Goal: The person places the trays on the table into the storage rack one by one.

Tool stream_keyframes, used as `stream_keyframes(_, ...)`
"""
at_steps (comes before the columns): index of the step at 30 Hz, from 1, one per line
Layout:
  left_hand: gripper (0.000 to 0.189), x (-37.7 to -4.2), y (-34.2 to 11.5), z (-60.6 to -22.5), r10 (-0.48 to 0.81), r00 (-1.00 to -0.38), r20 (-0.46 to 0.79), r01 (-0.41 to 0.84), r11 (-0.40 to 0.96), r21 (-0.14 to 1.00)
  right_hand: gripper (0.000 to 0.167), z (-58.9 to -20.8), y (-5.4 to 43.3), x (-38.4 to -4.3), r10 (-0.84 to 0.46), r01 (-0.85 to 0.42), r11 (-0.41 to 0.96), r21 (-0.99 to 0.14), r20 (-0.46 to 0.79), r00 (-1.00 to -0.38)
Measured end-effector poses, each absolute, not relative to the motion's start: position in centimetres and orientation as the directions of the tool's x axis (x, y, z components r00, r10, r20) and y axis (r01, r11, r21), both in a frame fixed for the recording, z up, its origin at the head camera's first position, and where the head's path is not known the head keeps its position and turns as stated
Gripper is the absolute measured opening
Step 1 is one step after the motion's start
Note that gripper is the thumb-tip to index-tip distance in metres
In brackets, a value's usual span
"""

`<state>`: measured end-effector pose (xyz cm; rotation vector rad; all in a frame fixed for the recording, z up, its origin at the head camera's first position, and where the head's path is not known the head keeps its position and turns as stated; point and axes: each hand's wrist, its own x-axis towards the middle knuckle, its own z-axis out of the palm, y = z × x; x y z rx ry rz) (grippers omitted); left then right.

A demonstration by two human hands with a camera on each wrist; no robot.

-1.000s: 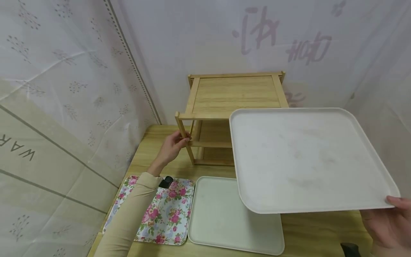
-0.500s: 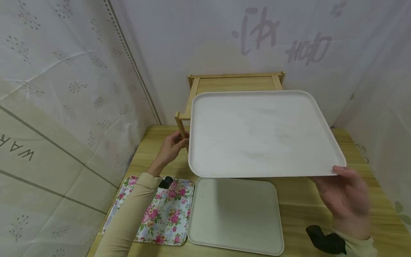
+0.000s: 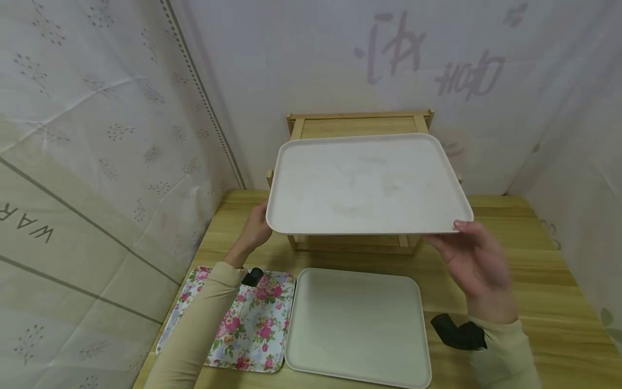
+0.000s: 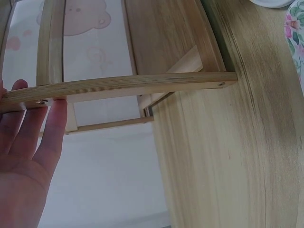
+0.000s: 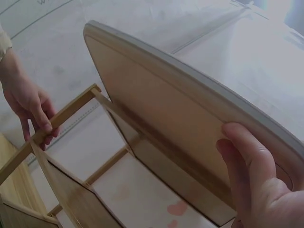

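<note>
A white rectangular tray [image 3: 364, 183] is held in the air over the front of a wooden tiered shelf [image 3: 359, 127], covering much of its top. My right hand [image 3: 478, 265] grips the tray's near right corner, thumb on the upper side; in the right wrist view the fingers [image 5: 251, 156] press against its underside. My left hand [image 3: 256, 227] holds the shelf's front left post. In the left wrist view its fingers [image 4: 50, 133] curl round that wooden post [image 4: 142, 85]. The tray hides the shelf's middle tier in the head view.
On the wooden table [image 3: 529, 270] in front of the shelf lie a pale green tray [image 3: 359, 329] and, left of it, a floral tray [image 3: 252, 324], partly under my left forearm. Printed curtains [image 3: 340, 54] enclose the back and both sides.
My right hand has carried the white tray leftward and away from me, from the right side to over the shelf's front. The left hand stays on the post.
</note>
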<state>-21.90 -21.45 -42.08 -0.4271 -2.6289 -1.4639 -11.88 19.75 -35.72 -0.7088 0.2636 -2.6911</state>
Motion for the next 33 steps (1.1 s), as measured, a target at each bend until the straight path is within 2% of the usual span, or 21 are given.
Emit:
stream_keyframes(10,0.031,-21.9,-21.2,-42.1,0.18,-0.972,0.148,0.219,0.494,0.841,0.059,-35.9,18.8,-14.0,-0.334,0.194,-0.907,-0.374,0.358,-0.872)
stream_keyframes(13,0.032,-21.5,-20.8,-41.3,0.192,-0.973,0.128,0.207,0.475,0.855,0.053,-35.7,18.6,-14.0,-0.271,0.103,-0.884,-0.455,0.32,-0.908)
stream_keyframes(16,0.031,-20.7,-20.1,-39.8,0.197,-0.973,0.123,0.203,0.468,0.86,0.05,-35.2,18.2,-13.8,-0.146,-0.065,-0.798,-0.599,0.298,-0.943)
stream_keyframes(19,0.03,-20.2,-19.8,-38.8,0.194,-0.974,0.117,0.198,0.476,0.857,0.057,-34.8,17.8,-13.5,0.012,-0.228,-0.605,-0.763,0.278,-0.961)
stream_keyframes(21,0.03,-20.1,-19.9,-38.7,0.191,-0.976,0.107,0.187,0.476,0.86,0.063,-34.7,17.5,-13.2,0.115,-0.313,-0.407,-0.858,0.292,-0.949)
stream_keyframes(23,0.031,-20.1,-19.9,-38.7,0.193,-0.976,0.103,0.185,0.475,0.86,0.061,-35.0,17.3,-13.0,0.189,-0.391,-0.191,-0.9,0.357,-0.915)
stream_keyframes(25,0.03,-20.1,-19.9,-38.7,0.196,-0.975,0.102,0.184,0.465,0.866,0.049,-35.3,17.2,-13.0,0.239,-0.47,0.059,-0.881,0.47,-0.85)
stream_keyframes(28,0.03,-20.1,-20.0,-38.8,0.207,-0.972,0.11,0.194,0.444,0.875,0.033,-35.6,17.0,-13.2,0.264,-0.511,0.378,-0.772,0.619,-0.739)
stream_keyframes(30,0.03,-20.1,-20.1,-38.8,0.213,-0.97,0.115,0.199,0.431,0.88,0.031,-35.6,17.0,-13.4,0.258,-0.499,0.51,-0.7,0.678,-0.688)
stream_keyframes(33,0.028,-20.2,-20.1,-38.8,0.228,-0.966,0.123,0.212,0.423,0.881,0.033,-35.5,16.9,-13.9,0.249,-0.47,0.603,-0.644,0.713,-0.656)
